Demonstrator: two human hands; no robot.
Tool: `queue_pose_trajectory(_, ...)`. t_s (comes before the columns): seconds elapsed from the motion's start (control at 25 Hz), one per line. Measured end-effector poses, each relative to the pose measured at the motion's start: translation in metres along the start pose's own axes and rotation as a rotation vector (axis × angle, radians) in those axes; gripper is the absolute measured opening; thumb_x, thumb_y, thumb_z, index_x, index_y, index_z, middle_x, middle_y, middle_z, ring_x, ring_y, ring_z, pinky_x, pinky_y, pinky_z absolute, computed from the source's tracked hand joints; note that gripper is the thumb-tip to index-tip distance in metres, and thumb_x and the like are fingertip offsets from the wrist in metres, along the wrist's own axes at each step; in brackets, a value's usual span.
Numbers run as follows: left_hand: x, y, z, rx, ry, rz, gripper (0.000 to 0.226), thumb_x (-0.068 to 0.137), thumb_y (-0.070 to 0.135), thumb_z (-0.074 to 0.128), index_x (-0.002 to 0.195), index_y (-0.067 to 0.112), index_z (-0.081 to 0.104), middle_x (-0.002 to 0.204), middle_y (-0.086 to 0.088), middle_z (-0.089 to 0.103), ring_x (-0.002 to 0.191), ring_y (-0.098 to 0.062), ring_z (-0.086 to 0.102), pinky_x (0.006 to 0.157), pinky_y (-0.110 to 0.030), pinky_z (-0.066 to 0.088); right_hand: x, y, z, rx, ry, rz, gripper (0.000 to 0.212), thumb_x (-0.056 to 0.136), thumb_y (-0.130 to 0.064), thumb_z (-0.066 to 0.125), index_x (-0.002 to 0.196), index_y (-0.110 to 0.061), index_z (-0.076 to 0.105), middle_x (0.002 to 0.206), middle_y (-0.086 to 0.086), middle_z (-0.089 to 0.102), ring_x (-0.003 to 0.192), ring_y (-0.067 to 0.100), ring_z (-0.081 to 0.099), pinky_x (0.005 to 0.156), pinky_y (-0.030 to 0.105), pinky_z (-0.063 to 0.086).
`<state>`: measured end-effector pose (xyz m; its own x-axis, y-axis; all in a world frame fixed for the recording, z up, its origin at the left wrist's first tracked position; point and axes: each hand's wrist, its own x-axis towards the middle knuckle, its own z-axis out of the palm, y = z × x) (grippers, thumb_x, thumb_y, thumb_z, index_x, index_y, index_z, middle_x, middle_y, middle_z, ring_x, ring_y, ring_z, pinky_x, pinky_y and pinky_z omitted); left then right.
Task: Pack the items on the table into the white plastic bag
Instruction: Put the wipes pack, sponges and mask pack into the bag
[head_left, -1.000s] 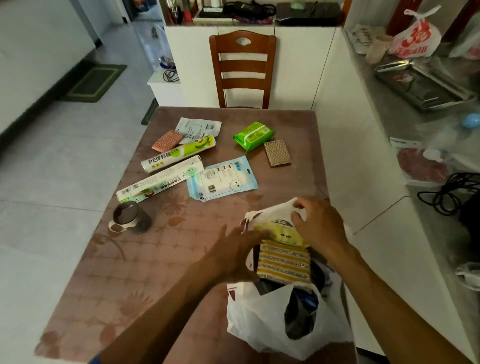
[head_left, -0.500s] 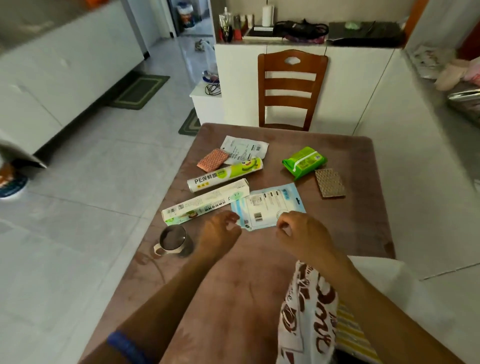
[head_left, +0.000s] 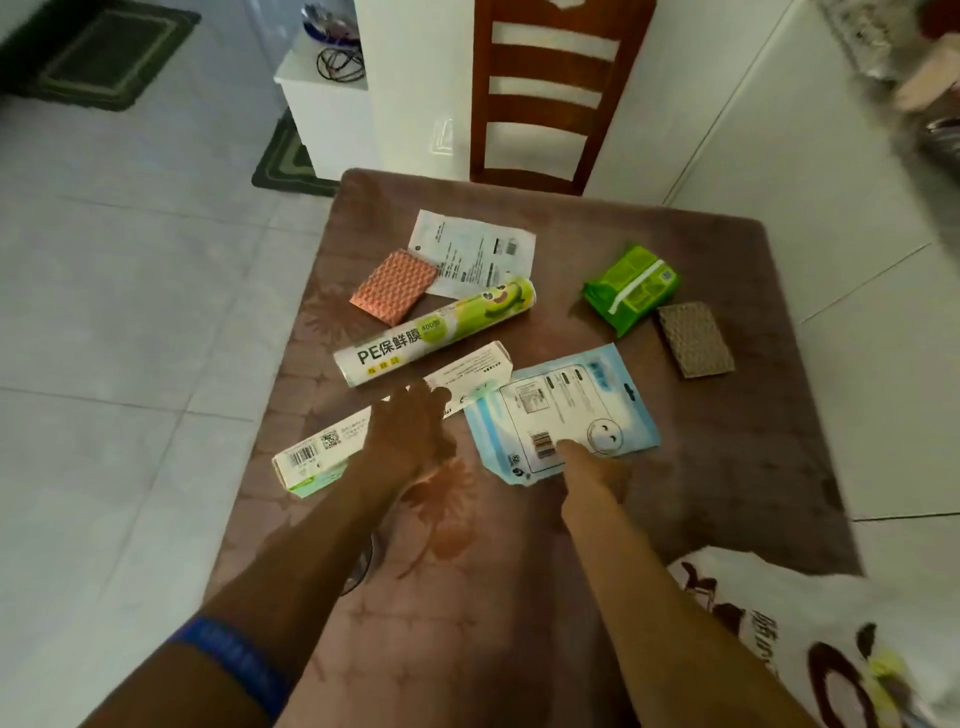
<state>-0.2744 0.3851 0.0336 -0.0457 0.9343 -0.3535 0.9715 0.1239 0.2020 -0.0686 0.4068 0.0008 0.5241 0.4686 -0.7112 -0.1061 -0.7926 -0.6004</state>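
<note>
Two hands out, both empty: left hand (head_left: 410, 431) spread over box (head_left: 311, 457), right hand (head_left: 587, 467) on blue packet (head_left: 566, 410). Pinch packet edge, lift flat to bag (head_left: 831, 639).

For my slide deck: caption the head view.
Left hand over long box, right hand on blue packet.

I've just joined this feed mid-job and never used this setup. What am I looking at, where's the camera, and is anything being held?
There is no machine: a person's two bare hands, filmed from a camera on their head looking down at a brown table. The left hand lies over a long white box, grip unclear. The right hand presses a blue-and-white packet, not lifting it. Also lying there: a cling film roll, green wipes pack, two scouring pads. The white plastic bag sits bottom right.
</note>
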Motion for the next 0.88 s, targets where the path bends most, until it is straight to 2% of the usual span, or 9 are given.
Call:
queue_pose_trajectory(0.12,0.000,0.000,0.003,-0.004,-0.085,0.004,0.067,0.083,0.042,0.062,0.142,0.024,0.036,0.148,-0.007,0.031,0.135,-0.029,0.030,0.102,-0.046,0.039,0.001,-0.009,0.017,0.250,-0.078,0.100,0.048,0.075,-0.007,0.078,0.120,-0.009,0.060,0.115,0.011,0.069,0.077,0.020,0.068,0.059,0.032,0.054)
queue_pose_trajectory(0.2,-0.004,-0.003,0.002,0.007,-0.118,-0.001,0.068,0.083,0.047,0.061,0.142,0.026,0.036,0.151,-0.006,0.028,0.136,-0.029,0.030,0.104,-0.046,0.037,-0.007,-0.019,0.021,0.281,-0.162,0.083,0.036,0.081,-0.004,0.072,0.116,-0.010,0.063,0.113,0.010,0.071,0.067,0.015,0.065,0.051,0.028,0.048)
queue_pose_trajectory(0.32,-0.013,0.002,-0.003,-0.110,-0.040,-0.004,0.058,0.085,0.042,0.060,0.138,0.026,0.044,0.147,-0.004,0.041,0.132,-0.028,0.040,0.107,-0.043,0.036,-0.031,-0.032,0.008,0.284,-0.164,-0.142,0.028,0.083,-0.004,0.068,0.107,-0.016,0.063,0.110,0.012,0.072,0.073,0.017,0.069,0.056,0.031,0.054)
queue_pose_trajectory(0.4,-0.020,0.015,-0.011,-0.414,0.113,-0.036,0.050,0.088,0.037,0.061,0.134,0.025,0.049,0.140,-0.001,0.050,0.129,-0.024,0.045,0.106,-0.040,0.037,-0.053,-0.044,-0.017,0.322,-0.195,-0.273,0.029,0.081,-0.005,0.069,0.103,-0.021,0.063,0.106,0.011,0.073,0.082,0.023,0.072,0.066,0.039,0.060)
queue_pose_trajectory(0.52,-0.044,0.052,-0.031,-0.970,0.124,-0.104,0.049,0.088,0.048,0.061,0.132,0.031,0.049,0.129,0.009,0.055,0.118,-0.013,0.053,0.101,-0.038,0.044,-0.086,-0.055,-0.070,0.289,-0.317,-0.351,0.035,0.077,-0.005,0.072,0.105,-0.024,0.065,0.105,0.006,0.075,0.091,0.026,0.073,0.079,0.048,0.059)
queue_pose_trajectory(0.6,-0.071,0.080,-0.043,-1.176,0.082,-0.097,0.043,0.087,0.048,0.062,0.127,0.033,0.053,0.118,0.005,0.066,0.100,-0.009,0.064,0.087,-0.030,0.052,-0.105,-0.057,-0.108,0.261,-0.417,-0.384,0.039,0.078,-0.002,0.072,0.110,-0.022,0.066,0.106,0.004,0.075,0.096,0.026,0.072,0.085,0.051,0.058)
queue_pose_trajectory(0.68,-0.103,0.107,-0.040,-1.151,0.107,-0.052,0.030,0.088,0.038,0.065,0.118,0.033,0.061,0.104,0.002,0.073,0.089,-0.008,0.068,0.077,-0.026,0.053,-0.121,-0.050,-0.150,0.226,-0.475,-0.413,0.037,0.079,0.001,0.070,0.110,-0.020,0.066,0.106,0.005,0.075,0.096,0.026,0.072,0.087,0.052,0.057)
queue_pose_trajectory(0.76,-0.139,0.138,-0.032,-1.108,0.158,-0.022,0.022,0.088,0.032,0.065,0.110,0.031,0.066,0.098,0.004,0.074,0.089,-0.011,0.069,0.082,-0.031,0.055,-0.128,-0.038,-0.208,0.223,-0.498,-0.439,0.035,0.081,0.000,0.069,0.108,-0.022,0.066,0.106,0.004,0.075,0.095,0.025,0.072,0.086,0.051,0.057)
queue_pose_trajectory(0.88,-0.203,0.204,-0.019,-1.090,0.248,0.009,0.012,0.090,0.020,0.064,0.100,0.023,0.070,0.095,0.004,0.073,0.079,-0.007,0.067,0.069,-0.019,0.052,-0.129,-0.018,-0.320,0.264,-0.509,-0.470,0.036,0.083,-0.004,0.069,0.113,-0.023,0.066,0.108,0.003,0.075,0.098,0.027,0.072,0.086,0.050,0.057)
